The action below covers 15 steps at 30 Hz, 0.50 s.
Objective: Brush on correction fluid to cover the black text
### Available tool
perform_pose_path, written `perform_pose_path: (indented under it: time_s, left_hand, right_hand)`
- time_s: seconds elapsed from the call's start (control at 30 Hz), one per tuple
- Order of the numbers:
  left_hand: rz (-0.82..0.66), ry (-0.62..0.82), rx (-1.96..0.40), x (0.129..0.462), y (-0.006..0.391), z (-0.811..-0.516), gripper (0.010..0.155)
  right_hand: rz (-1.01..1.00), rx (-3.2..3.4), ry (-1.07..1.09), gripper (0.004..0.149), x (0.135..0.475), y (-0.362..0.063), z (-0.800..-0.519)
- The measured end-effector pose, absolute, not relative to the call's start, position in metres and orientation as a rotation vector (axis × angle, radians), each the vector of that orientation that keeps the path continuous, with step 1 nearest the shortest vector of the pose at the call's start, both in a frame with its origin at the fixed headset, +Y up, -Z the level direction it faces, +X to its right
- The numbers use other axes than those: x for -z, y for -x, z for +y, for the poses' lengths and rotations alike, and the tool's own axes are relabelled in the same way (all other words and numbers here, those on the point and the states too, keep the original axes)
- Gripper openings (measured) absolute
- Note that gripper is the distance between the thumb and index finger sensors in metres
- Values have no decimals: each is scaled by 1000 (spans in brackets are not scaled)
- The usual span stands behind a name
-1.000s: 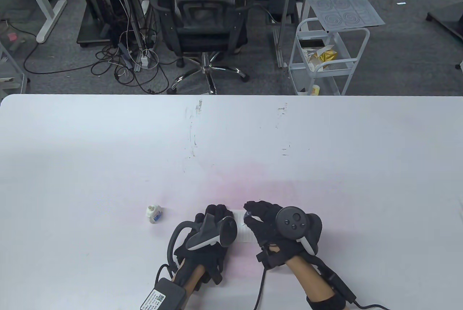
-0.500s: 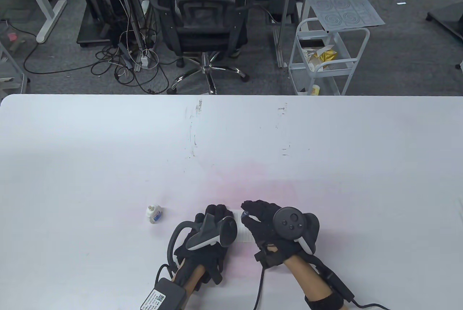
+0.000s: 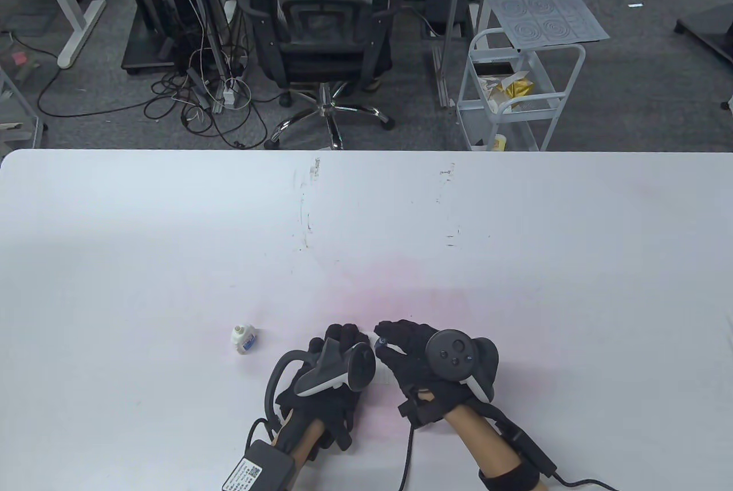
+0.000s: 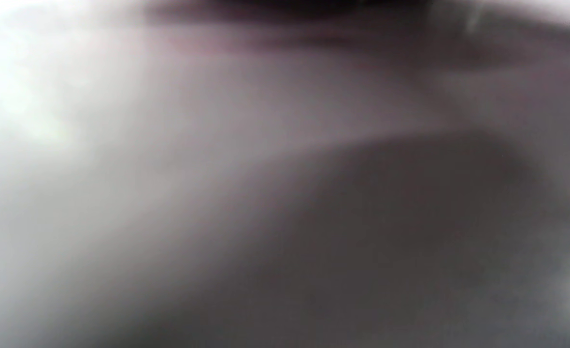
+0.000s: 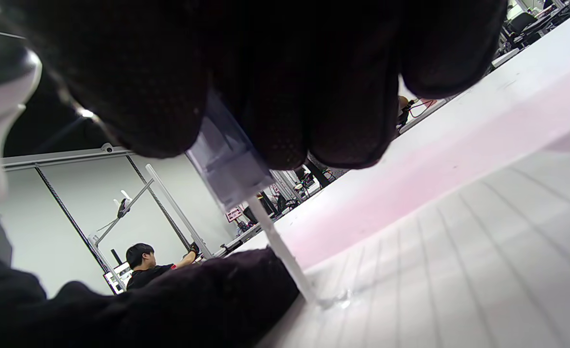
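Down near the table's [image 3: 515,262] front edge, the right hand [image 3: 424,368] pinches the bluish cap of a brush [image 5: 227,159] between its fingertips [image 5: 285,125]. Its thin white stem slants down until the tip touches lined paper [image 5: 459,251], where a small wet patch glistens. The left hand [image 3: 335,368] lies flat on the paper's left side; I cannot tell how its fingers lie. A small white bottle [image 3: 244,338] stands open, left of both hands.
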<state>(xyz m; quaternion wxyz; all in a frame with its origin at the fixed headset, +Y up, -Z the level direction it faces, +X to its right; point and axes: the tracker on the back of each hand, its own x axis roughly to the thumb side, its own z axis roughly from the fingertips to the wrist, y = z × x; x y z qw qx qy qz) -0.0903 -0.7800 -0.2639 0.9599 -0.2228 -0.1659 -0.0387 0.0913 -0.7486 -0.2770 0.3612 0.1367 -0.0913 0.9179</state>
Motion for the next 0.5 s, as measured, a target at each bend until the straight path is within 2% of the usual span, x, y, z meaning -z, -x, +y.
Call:
perform_pose_path:
  time_s: [0.5]
  left_hand:
    - [-336,452,78,264,90,-780,65]
  right_hand:
    - [-313,-2337,-324,45,274,-99,-741]
